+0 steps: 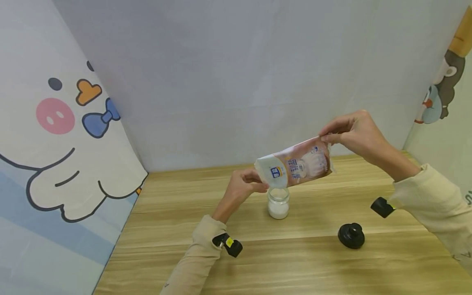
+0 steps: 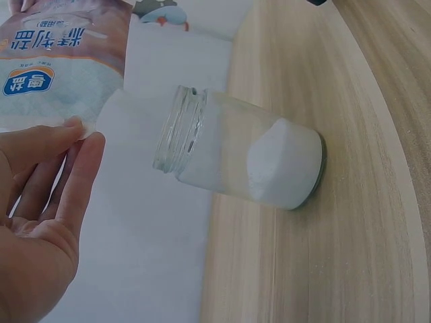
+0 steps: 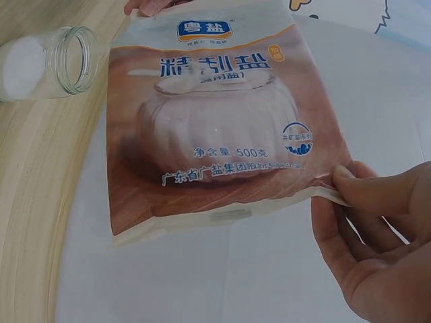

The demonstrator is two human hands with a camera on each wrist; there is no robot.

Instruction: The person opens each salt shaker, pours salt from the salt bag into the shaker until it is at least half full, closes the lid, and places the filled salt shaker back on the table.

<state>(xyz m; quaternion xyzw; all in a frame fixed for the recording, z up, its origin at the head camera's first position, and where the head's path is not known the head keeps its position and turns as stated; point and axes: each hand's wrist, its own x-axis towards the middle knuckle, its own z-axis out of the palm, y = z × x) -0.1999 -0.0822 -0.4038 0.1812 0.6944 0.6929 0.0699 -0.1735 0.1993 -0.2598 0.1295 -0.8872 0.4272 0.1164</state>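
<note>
A bag of salt (image 1: 300, 164) with a pink-brown and pale blue print is held tilted in the air, its pale blue end lower on the left. My left hand (image 1: 240, 187) pinches that end between thumb and fingers, close over the mouth of a glass jar (image 1: 278, 209). Up at the opposite end, my right hand (image 3: 384, 235) pinches a corner of the bag. The jar stands upright without a lid; the left wrist view shows white salt (image 2: 286, 165) heaped in its lower part. A faint pale haze lies between the bag's lower corner and the jar mouth.
A black lid (image 1: 351, 235) with a knob lies on the wooden table (image 1: 287, 266), right of the jar and nearer to me. Behind the table rises a plain pale backdrop (image 1: 236, 82). Cartoon-printed panels (image 1: 22, 196) flank it on both sides.
</note>
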